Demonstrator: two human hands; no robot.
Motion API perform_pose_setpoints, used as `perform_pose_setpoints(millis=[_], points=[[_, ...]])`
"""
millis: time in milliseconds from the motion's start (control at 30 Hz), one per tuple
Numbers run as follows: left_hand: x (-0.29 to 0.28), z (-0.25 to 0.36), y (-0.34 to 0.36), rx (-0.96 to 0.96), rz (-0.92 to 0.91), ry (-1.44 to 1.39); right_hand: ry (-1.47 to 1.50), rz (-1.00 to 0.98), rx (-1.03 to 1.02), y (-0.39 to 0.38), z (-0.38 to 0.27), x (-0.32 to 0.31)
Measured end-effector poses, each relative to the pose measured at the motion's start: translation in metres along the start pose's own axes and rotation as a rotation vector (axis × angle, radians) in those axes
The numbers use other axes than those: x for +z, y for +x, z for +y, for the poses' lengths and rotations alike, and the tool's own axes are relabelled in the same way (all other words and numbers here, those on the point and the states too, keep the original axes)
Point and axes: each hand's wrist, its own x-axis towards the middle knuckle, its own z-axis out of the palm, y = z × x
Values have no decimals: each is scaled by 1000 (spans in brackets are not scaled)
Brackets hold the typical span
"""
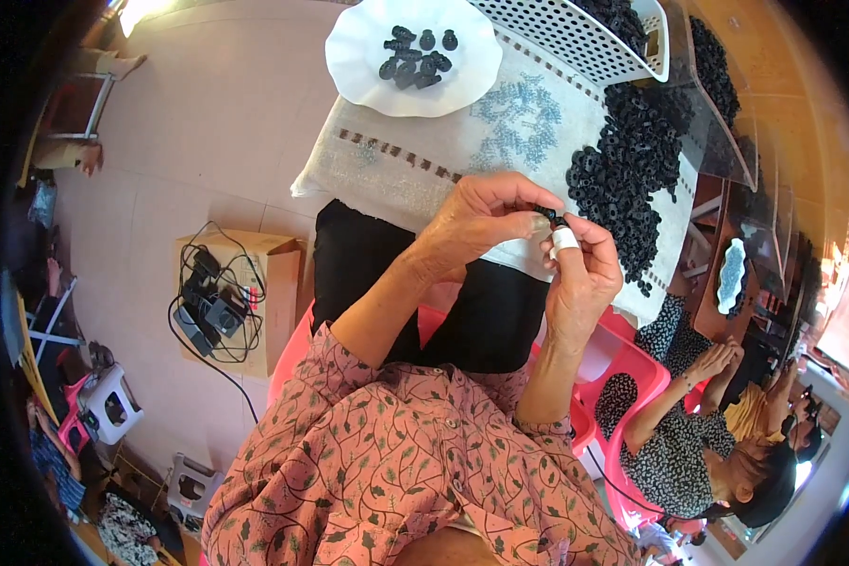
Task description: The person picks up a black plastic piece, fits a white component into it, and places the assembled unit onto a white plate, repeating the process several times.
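My left hand (486, 222) and my right hand (585, 269) meet above the near edge of the cloth-covered table (396, 179). Between their fingertips they pinch a small black plastic piece (558, 223), partly hidden by the fingers. A white wrap covers one right finger. To the right of my hands lies a large heap of loose black plastic pieces (623, 189). Beyond them, tiny bluish, spring-like bits (519, 118) are scattered on the cloth. A white wavy-rimmed plate (358, 71) at the far side carries several black pieces that resemble cord locks.
A white perforated basket (575, 42) with more black pieces stands at the back right, beside a clear panel (726, 123). On the floor at left, a cardboard box (278, 283) bears tangled black cables and adapters. Another person (679, 434) sits to my right, hands together.
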Motion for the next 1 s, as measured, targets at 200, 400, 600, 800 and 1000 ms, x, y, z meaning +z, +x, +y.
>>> perform_pose_setpoints(millis=[200,400,600,800,1000], points=[[2,3,-1,-94,31,-136,-33,0,-7,-1,0,1],[1,1,-2,-75,26,-96,-156,32,-34,-3,-4,4],[-1,1,-2,-71,32,-9,-171,31,-46,-3,-6,5],[-2,-1,-2,-15,22,22,-194,10,-80,-3,-5,5],[0,3,-1,-88,40,-103,-100,4,-24,-3,-5,6]])
